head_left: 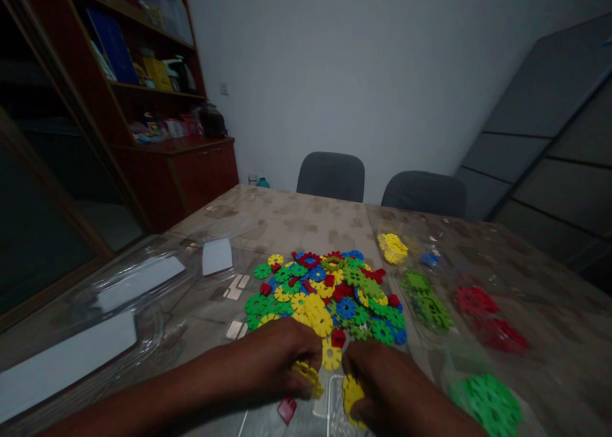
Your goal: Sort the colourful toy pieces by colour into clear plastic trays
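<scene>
My left hand is closed around a yellow gear-shaped plastic piece near the table's front edge. Beside it on the right, my right hand grips another yellow gear piece. The two hands are apart, low over the table. Just beyond them lies a mixed pile of flat gear pieces in yellow, green, blue and red. A single yellow gear rests between the hands at the pile's near edge. Under my left hand a small red connector lies on the table.
Clear containers on the right hold yellow gears, blue pieces, olive-green pieces, red pieces and green gears. Clear plastic lids with white labels lie at left. Two grey chairs stand behind the patterned table.
</scene>
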Demonstrator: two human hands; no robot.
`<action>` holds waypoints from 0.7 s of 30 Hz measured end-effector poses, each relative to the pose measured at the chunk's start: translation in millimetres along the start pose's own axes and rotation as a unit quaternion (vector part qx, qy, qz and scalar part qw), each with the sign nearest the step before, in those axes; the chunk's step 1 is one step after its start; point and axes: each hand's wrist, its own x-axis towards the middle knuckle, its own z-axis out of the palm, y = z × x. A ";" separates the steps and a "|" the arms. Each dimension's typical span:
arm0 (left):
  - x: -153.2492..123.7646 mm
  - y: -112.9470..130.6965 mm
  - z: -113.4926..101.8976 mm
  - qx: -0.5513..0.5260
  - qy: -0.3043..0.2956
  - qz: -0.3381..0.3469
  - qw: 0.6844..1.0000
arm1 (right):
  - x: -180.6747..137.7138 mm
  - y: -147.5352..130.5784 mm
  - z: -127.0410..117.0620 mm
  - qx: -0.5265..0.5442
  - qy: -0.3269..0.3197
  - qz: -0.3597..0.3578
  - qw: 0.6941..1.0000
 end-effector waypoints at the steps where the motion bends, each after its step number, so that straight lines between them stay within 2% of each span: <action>1: -0.2 0.6 -0.9 0.000 -0.001 -0.006 1.000 | -0.8 -0.5 0.1 0.020 0.000 -0.018 1.000; 5: -2.8 3.4 -11.3 -0.026 0.015 -0.037 0.999 | 2.7 -5.2 2.9 0.125 0.021 -0.085 0.988; 8: -4.3 3.0 -18.7 -0.080 0.010 -0.042 0.996 | 13.5 -7.5 7.7 0.176 0.077 -0.096 0.977; 11: -4.0 2.1 -18.1 -0.128 0.013 -0.038 0.991 | 24.5 -6.8 16.0 0.252 0.112 -0.074 0.958; 16: -0.1 -0.5 -6.3 -0.121 0.042 -0.054 0.990 | 30.6 -9.8 34.3 0.398 0.086 -0.059 0.911; 18: 2.3 -3.4 -2.5 -0.091 0.054 -0.050 0.993 | 29.0 -13.9 37.4 0.415 0.068 -0.063 0.905; 21: 5.4 -8.0 2.2 -0.070 0.065 -0.050 0.994 | 25.6 -20.1 36.8 0.360 0.082 -0.090 0.925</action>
